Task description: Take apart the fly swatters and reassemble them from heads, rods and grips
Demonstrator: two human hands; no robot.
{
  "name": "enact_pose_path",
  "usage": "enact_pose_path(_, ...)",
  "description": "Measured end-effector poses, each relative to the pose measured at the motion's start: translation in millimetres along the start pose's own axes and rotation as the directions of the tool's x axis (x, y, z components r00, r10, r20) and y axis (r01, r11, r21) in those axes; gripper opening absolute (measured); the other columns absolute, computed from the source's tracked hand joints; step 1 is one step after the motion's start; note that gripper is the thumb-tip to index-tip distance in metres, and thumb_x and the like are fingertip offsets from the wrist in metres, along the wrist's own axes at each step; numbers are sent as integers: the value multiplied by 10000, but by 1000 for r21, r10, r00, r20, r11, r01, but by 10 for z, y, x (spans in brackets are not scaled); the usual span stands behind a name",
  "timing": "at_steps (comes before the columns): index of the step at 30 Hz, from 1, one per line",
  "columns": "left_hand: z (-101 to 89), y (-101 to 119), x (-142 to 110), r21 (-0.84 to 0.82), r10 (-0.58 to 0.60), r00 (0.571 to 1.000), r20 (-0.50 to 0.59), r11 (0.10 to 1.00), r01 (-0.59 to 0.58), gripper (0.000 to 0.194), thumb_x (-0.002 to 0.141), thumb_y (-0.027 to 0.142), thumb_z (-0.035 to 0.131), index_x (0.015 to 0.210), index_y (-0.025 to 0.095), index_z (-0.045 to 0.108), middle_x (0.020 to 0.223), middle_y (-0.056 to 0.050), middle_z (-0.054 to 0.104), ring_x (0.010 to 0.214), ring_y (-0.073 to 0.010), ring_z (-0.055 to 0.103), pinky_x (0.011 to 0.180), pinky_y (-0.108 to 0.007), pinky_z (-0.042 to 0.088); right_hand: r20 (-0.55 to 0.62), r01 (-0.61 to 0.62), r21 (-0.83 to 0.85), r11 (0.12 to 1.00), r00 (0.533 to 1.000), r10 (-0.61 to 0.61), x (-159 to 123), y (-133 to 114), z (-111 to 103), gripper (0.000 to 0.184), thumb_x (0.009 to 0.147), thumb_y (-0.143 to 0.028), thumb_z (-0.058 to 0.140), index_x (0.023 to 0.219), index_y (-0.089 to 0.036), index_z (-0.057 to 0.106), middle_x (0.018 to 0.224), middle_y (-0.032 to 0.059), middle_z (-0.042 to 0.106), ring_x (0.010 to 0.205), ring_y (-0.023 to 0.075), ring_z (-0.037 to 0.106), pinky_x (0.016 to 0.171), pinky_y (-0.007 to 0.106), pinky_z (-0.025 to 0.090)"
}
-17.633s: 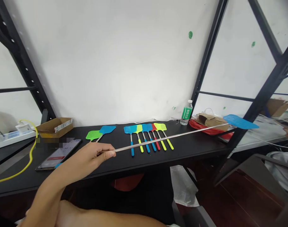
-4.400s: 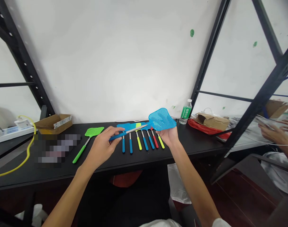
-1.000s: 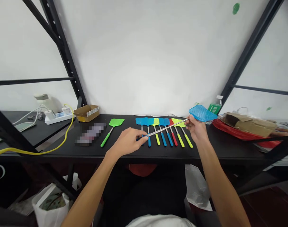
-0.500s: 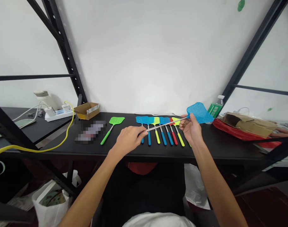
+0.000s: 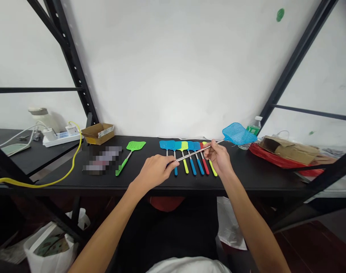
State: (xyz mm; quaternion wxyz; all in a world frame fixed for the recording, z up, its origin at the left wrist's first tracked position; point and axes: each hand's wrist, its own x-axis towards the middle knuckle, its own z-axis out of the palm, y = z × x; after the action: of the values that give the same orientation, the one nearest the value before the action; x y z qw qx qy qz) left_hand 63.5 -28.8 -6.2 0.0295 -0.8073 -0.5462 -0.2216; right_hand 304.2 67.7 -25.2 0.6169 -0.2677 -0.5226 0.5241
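Above the black table I hold a blue fly swatter [image 5: 238,134] with its metal rod drawn out long. My left hand [image 5: 157,170] is closed around the handle end, which it mostly hides. Farther up the rod, my right hand [image 5: 219,156] pinches the metal between thumb and fingers, short of the blue mesh head. Under the rod lies a row of several fly swatters [image 5: 192,161] with blue, yellow and red handles, their heads toward the wall. A green fly swatter [image 5: 123,165] lies apart to the left.
At the left are an open cardboard box [image 5: 97,134], a pixelated item [image 5: 103,161], a white power strip [image 5: 63,138] and a yellow cable [image 5: 76,151]. A bottle [image 5: 255,127] and flattened cardboard on red plastic [image 5: 283,151] sit at the right. Black shelf posts [image 5: 295,64] frame both sides.
My right hand has slid along the rod away from the mesh head, toward my left hand. My left hand keeps its grip on the handle end. The camera view has shifted slightly.
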Motion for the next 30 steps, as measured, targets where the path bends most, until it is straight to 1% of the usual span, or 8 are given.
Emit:
enact_pose_path(3, -3, -24, 2, 11, 17, 1000, 17, 1000, -17, 458, 1019, 478, 301, 861, 249, 664, 684, -22, 642, 667, -201, 611, 577, -280, 289, -31, 10, 5, 1000, 999, -10, 23, 16, -28, 432, 757, -599, 743, 727, -169, 725, 543, 15, 583, 501, 114, 524, 434, 230, 391)
enact_pose_path(6, -37, -127, -4, 44, 14, 1000, 23, 999, -15, 437, 1012, 477, 324, 899, 268, 690, 721, -20, 675, 715, -209, 631, 594, -284, 307, -82, -4, 48, 999, 997, 8, 86, 37, -130, 426, 745, -592, 757, 723, -169, 715, 542, 5, 566, 504, 109, 521, 432, 222, 391)
enact_pose_path(11, -115, -521, -43, 102, -42, 999, 24, 994, 39, 433, 985, 519, 357, 1001, 301, 730, 815, -27, 725, 813, -227, 659, 638, -282, 352, -294, -20, 162, 987, 954, 67, 239, 12, -539, 386, 755, -542, 770, 673, -183, 653, 504, -41, 479, 473, 84, 475, 416, 201, 386)
enact_pose_path(15, -146, -693, -35, 95, -89, 995, 36, 992, 85, 429, 976, 520, 358, 986, 301, 727, 810, -20, 726, 781, -227, 654, 632, -281, 361, -274, -46, 176, 983, 957, 94, 290, -8, -735, 351, 761, -510, 775, 722, -182, 659, 547, -34, 511, 502, 91, 503, 432, 206, 408)
enact_pose_path(19, -205, -628, -11, 79, -107, 994, -5, 991, 107, 430, 968, 521, 366, 977, 274, 718, 794, -32, 722, 727, -221, 639, 607, -284, 355, -270, -1, 198, 980, 961, 56, 281, -27, -701, 358, 772, -526, 753, 727, -184, 656, 548, -38, 492, 501, 90, 499, 440, 212, 404)
enact_pose_path(23, -273, -587, -11, 57, -120, 992, -43, 991, 122, 378, 942, 514, 430, 975, 272, 718, 873, -33, 739, 766, -224, 646, 625, -285, 378, -213, -14, 181, 983, 976, 53, 259, -63, -651, 369, 784, -564, 723, 760, -200, 664, 563, -27, 523, 509, 103, 512, 443, 223, 403)
enact_pose_path(27, -273, -584, -6, 27, -126, 987, -95, 991, 129, 290, 905, 468, 514, 981, 269, 711, 944, -30, 747, 802, -224, 652, 658, -285, 401, -168, -27, 169, 985, 984, 55, 228, -67, -580, 381, 775, -580, 726, 774, -203, 670, 571, -23, 552, 505, 105, 518, 441, 227, 402)
enact_pose_path(30, -233, -531, 6, -27, -96, 993, -66, 995, 94, 300, 908, 474, 520, 1049, 284, 703, 924, -21, 745, 809, -220, 654, 670, -282, 412, -128, -31, 148, 988, 990, 50, 192, -54, -468, 400, 773, -593, 726, 766, -196, 668, 575, -18, 562, 500, 104, 522, 441, 227, 397)
